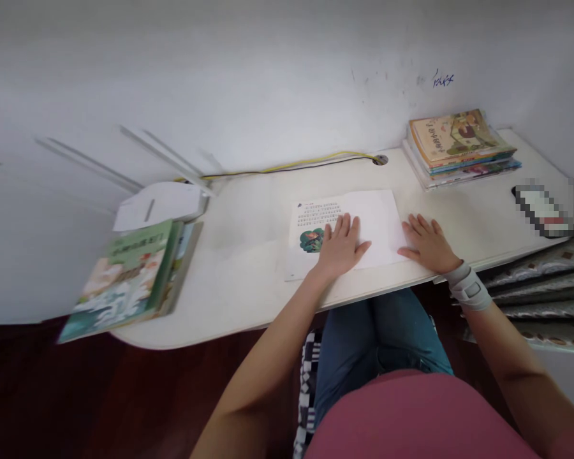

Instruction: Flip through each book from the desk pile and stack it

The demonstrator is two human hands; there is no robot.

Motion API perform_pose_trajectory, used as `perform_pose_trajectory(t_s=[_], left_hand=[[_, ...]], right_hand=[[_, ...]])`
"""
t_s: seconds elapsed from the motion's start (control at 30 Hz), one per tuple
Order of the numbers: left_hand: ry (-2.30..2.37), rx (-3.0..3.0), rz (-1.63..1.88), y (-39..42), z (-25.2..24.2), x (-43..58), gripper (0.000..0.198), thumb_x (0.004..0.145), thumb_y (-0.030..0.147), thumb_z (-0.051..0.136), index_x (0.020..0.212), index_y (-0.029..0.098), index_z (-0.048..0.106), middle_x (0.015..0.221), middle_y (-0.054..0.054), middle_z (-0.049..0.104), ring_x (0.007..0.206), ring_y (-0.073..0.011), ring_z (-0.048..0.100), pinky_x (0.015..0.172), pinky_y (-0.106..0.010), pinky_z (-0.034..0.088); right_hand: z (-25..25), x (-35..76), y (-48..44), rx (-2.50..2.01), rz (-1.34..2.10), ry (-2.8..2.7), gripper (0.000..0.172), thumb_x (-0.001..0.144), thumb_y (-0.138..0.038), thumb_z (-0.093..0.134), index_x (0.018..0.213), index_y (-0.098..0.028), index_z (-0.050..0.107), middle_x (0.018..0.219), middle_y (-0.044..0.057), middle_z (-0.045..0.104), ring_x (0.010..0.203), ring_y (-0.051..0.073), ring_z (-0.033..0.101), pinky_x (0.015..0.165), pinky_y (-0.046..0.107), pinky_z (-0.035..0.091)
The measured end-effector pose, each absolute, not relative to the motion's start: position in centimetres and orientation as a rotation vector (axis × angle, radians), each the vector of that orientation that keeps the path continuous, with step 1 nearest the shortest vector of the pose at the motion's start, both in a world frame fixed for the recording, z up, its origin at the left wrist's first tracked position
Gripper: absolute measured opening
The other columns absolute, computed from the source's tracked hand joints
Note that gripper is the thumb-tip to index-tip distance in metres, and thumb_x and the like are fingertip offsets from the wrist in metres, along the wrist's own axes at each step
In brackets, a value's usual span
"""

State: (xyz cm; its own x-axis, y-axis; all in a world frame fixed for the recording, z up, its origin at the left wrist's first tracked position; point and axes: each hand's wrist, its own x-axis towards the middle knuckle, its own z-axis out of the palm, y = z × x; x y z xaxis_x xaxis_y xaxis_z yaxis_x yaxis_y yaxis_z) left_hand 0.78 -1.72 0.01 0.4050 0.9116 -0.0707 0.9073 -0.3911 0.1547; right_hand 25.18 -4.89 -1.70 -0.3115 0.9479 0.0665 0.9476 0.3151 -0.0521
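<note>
An open book (373, 220) lies on the white desk in front of me, with lines of print and a green and red picture on its left page. The visible part of its right page is blank white. Across the middle of the book rests my left hand (340, 247), palm down with fingers stretched out. My right hand (429, 244) lies flat at the book's right edge, mostly on the desk, fingers spread; a grey band (471, 288) wraps its wrist. Neither hand grips anything.
Stacked books (459, 143) stand at the back right, and a phone (545, 213) lies at the far right. On the left, a pile of books (129, 268) overhangs the desk edge beside a white device (160, 205). A yellow cable (287, 167) runs along the wall.
</note>
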Motion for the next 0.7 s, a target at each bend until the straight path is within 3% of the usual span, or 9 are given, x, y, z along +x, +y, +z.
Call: perform_pose_trajectory(t_s=[0.27, 0.43, 0.7], left_hand=[[1.420, 2.537, -0.013, -1.0, 1.0, -1.6, 0.085, 0.088, 0.070, 0.025, 0.151, 0.014, 0.016, 0.158, -0.017, 0.015, 0.146, -0.0304, 0.012, 0.115, -0.052, 0.018], [1.296, 2.591, -0.090, -0.3, 1.7, -2.6, 0.089, 0.083, 0.076, 0.030, 0.152, 0.022, 0.018, 0.159, -0.014, 0.010, 0.146, -0.0351, 0.005, 0.114, -0.060, 0.013], [1.353, 2.598, -0.073, -0.4, 0.8, -1.5, 0.089, 0.082, 0.078, 0.028, 0.151, 0.023, 0.019, 0.159, -0.016, 0.008, 0.146, -0.0359, 0.007, 0.112, -0.064, 0.008]], right_hand=[[-1.9, 25.2, -4.8, -1.798, -0.012, -2.474, 0.074, 0.091, -0.065, 0.027, 0.144, -0.013, 0.038, 0.153, 0.019, 0.031, 0.141, 0.033, 0.027, 0.111, 0.055, 0.022], [-1.7, 25.0, -5.0, -1.801, -0.034, -2.475, 0.072, 0.091, -0.064, 0.030, 0.145, -0.016, 0.038, 0.153, 0.019, 0.030, 0.141, 0.033, 0.028, 0.111, 0.056, 0.022], [-1.4, 25.0, -5.1, -1.819, -0.030, -2.501, 0.068, 0.091, -0.062, 0.034, 0.145, -0.022, 0.038, 0.154, 0.019, 0.028, 0.142, 0.034, 0.026, 0.111, 0.055, 0.021]])
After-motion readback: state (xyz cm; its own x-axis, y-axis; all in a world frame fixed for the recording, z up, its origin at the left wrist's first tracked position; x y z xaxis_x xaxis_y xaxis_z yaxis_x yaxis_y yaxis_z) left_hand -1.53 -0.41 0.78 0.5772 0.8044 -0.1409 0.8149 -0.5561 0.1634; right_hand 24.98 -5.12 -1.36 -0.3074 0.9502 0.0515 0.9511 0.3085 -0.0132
